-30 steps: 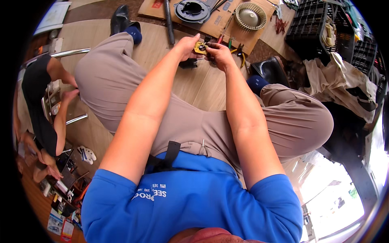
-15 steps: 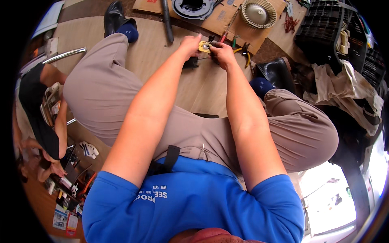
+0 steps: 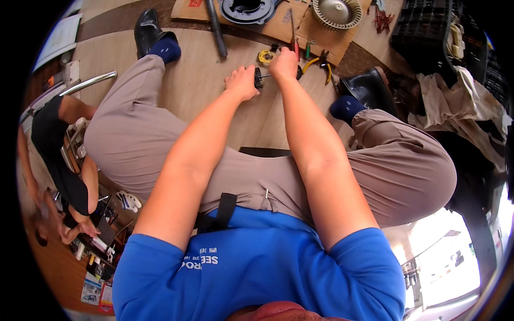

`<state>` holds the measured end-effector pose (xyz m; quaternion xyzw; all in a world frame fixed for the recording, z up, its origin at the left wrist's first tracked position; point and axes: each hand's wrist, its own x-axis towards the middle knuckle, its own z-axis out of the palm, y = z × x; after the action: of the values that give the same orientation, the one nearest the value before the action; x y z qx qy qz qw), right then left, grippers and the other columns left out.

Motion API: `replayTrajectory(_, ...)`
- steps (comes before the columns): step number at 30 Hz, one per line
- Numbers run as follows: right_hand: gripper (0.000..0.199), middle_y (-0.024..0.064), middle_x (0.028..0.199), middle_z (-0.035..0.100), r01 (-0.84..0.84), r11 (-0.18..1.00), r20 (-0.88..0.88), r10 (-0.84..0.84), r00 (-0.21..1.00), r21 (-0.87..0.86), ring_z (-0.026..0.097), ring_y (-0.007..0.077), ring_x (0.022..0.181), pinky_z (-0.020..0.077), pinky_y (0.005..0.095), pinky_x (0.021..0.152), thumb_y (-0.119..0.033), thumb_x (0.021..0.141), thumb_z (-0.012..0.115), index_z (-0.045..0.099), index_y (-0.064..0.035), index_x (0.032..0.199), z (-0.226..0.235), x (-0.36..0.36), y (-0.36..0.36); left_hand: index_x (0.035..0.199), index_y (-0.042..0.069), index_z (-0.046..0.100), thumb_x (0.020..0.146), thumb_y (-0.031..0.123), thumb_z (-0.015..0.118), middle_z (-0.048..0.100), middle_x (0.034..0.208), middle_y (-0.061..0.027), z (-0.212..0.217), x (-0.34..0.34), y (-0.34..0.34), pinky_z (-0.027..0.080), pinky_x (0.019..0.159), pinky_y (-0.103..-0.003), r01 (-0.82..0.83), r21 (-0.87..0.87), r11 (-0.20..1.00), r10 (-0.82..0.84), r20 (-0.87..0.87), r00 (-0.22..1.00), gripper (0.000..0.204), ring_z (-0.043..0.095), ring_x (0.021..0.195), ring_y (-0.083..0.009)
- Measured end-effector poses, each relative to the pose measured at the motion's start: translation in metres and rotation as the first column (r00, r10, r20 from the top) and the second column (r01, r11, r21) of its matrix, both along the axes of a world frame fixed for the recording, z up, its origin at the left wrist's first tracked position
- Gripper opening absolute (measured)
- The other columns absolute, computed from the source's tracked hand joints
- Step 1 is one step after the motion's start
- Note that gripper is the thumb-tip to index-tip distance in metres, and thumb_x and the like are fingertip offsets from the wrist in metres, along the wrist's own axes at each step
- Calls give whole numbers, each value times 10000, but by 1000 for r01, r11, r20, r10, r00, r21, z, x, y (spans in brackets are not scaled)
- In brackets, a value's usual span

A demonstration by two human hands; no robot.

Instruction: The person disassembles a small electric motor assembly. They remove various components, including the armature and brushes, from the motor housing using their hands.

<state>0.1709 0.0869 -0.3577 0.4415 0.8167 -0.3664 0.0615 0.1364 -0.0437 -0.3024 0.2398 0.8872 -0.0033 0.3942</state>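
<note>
My left hand (image 3: 242,83) and my right hand (image 3: 284,64) reach down to the wooden floor between my knees. A small black round part (image 3: 258,78) with a thin metal shaft sits between them. My left fingers pinch the black part. My right fist is closed around the shaft's other end, and what it grips is hidden inside the fist. A small yellow round part (image 3: 266,55) lies on the floor just beyond my hands.
On cardboard (image 3: 300,27) ahead lie a red-handled screwdriver (image 3: 294,43), a green one (image 3: 308,50), yellow-handled pliers (image 3: 317,62), a black round housing (image 3: 249,8) and a beige blower wheel (image 3: 337,12). A black tube (image 3: 216,29) lies left, a black crate (image 3: 428,27) right. Another person (image 3: 59,139) crouches far left.
My hands have come lower and nearer to me. The yellow part they held together earlier now lies on the floor, and they hold the black part with its shaft instead.
</note>
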Motion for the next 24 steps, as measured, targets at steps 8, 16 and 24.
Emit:
replayTrajectory(8,239,176,1040,679,-660,724,168,689,705,-199,634,354,1019,500,454,876,-93,775,601,699,-70,992,36,4,-9,1129,92,531,651,157,775,552,1177,-169,-11,-5,-18,455,962,-449,83,241,967,-66,-80,995,539,516,1137,-376)
replayTrajectory(16,191,180,976,692,-857,515,17,857,515,-15,661,338,941,529,431,812,-92,784,589,694,-75,942,120,-17,4,1119,49,525,609,154,768,579,1069,-199,86,-55,-16,457,921,-451,340,420,842,-234,-284,930,574,544,1033,-403)
replayTrajectory(24,244,184,762,670,-902,368,-35,928,370,226,661,364,764,514,457,673,-264,891,583,624,-31,832,304,8,21,1216,35,498,551,174,887,611,1098,-176,263,-64,-29,471,909,-409,460,699,548,-380,-282,881,783,571,1057,-363)
